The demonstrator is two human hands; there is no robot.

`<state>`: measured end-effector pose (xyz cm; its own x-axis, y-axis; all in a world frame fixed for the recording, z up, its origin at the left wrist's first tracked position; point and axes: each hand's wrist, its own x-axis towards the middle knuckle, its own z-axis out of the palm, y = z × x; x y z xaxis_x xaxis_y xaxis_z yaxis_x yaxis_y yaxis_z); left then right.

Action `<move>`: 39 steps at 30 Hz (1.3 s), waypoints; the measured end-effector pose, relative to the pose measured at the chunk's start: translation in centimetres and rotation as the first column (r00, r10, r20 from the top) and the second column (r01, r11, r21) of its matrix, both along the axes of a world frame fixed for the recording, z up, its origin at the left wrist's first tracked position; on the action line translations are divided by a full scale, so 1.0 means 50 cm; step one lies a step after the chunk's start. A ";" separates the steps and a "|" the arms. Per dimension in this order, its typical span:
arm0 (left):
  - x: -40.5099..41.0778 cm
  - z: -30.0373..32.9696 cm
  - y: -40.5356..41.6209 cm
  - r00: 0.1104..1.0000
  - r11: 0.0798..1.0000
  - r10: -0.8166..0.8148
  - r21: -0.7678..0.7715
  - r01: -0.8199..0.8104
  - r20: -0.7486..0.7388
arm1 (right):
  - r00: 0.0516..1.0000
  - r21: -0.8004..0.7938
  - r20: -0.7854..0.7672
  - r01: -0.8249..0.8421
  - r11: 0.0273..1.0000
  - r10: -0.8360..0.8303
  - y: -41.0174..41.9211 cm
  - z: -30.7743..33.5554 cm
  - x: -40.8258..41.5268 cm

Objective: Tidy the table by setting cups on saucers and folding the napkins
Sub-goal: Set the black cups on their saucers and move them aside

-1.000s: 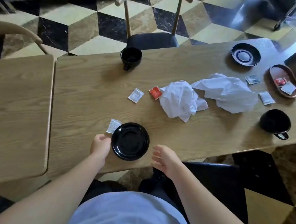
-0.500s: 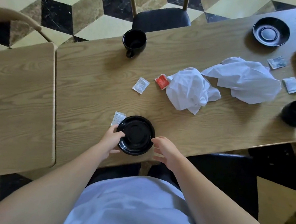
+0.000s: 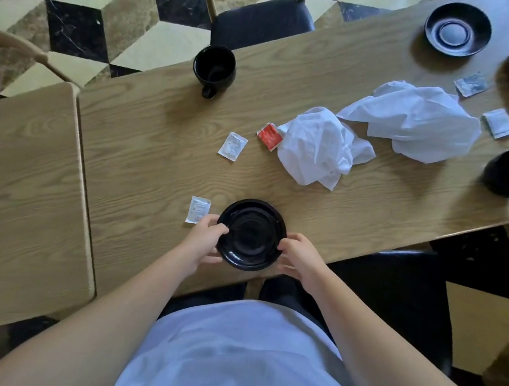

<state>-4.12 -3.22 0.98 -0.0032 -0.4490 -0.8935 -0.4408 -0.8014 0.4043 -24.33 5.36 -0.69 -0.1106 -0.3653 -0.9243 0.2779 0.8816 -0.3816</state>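
Head view showed the table (image 3: 153, 150) with both napkins (image 3: 317, 146) crumpled mid-surface, cups (image 3: 214, 68) apart; the saucer (image 3: 251, 235) sat at its near edge, so my left hand (image 3: 204, 240) and right hand (image 3: 298, 258) pinched opposite rims, probably to reposition it

A second ago your hands hung just beside the near saucer (image 3: 250, 235), touching nothing. Now both are on it: your left hand (image 3: 204, 241) grips its left rim, thumb over the edge, next to the white packet (image 3: 198, 210), and your right hand (image 3: 297, 259) has closed onto the right rim.
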 end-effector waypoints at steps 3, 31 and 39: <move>-0.067 0.004 0.004 0.997 0.998 -0.056 0.013 0.056 -0.044 | 0.997 0.005 -0.005 0.073 0.997 -0.073 0.031 0.007 -0.067; -0.386 -0.004 -0.003 0.958 0.958 -0.270 0.068 0.277 -0.100 | 0.928 -0.007 -0.068 0.368 0.930 -0.367 0.123 0.011 -0.314; -0.386 0.005 0.003 0.949 0.951 -0.294 0.061 0.302 -0.110 | 0.916 -0.018 -0.059 0.397 0.917 -0.398 0.121 0.005 -0.306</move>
<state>-23.41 -3.08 1.24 -0.2163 -0.3449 -0.9134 -0.6252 -0.6696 0.4009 -39.64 11.42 -0.43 -0.3034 -0.2845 -0.9094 0.5813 0.7010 -0.4132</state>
